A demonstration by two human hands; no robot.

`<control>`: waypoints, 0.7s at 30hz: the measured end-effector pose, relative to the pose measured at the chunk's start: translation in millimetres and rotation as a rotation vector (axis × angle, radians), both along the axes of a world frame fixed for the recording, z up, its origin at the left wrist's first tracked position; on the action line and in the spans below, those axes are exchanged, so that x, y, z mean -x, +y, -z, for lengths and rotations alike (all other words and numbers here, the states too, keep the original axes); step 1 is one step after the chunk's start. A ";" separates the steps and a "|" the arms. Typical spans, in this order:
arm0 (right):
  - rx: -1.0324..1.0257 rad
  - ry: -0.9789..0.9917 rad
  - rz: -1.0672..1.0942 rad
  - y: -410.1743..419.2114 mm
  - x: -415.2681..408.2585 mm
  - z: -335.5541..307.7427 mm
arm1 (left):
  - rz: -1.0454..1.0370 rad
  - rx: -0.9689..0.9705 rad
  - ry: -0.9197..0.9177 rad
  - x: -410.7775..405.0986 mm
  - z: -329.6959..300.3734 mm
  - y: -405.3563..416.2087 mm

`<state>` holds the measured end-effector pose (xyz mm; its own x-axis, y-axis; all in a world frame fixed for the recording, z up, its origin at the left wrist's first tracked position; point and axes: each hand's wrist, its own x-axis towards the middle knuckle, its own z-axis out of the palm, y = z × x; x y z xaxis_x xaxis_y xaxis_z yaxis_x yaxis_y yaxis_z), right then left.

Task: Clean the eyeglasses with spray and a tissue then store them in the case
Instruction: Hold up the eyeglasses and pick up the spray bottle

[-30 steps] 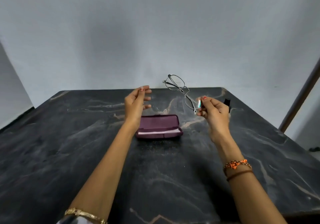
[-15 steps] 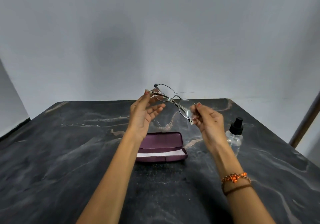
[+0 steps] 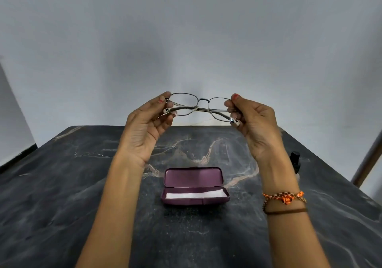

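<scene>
Holding eyeglasses [image 3: 201, 107] raised between both hands [image 3: 253, 123]

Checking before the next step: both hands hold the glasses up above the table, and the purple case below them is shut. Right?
Not quite. The head view shows the case open, its lid raised and a white tissue lying inside. The rest holds: the left hand and right hand hold the glasses above the table.
</scene>
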<state>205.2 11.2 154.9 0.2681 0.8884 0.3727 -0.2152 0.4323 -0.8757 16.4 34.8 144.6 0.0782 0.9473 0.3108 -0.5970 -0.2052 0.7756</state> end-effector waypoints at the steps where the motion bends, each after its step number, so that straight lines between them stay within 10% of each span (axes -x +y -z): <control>1: 0.003 0.008 0.000 -0.4 0.8 -1.2 | 0.003 0.006 0.010 0.3 -0.9 -0.9; 21: -0.011 0.144 -0.231 -4.0 -11.7 -4.2 | 0.022 0.006 -0.194 -9.3 -14.1 -12.6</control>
<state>216.9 7.1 159.2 0.1096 0.9282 0.3555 -0.4313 0.3666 -0.8244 25.8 22.2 158.8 0.0380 0.9479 0.3162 -0.7398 -0.1861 0.6465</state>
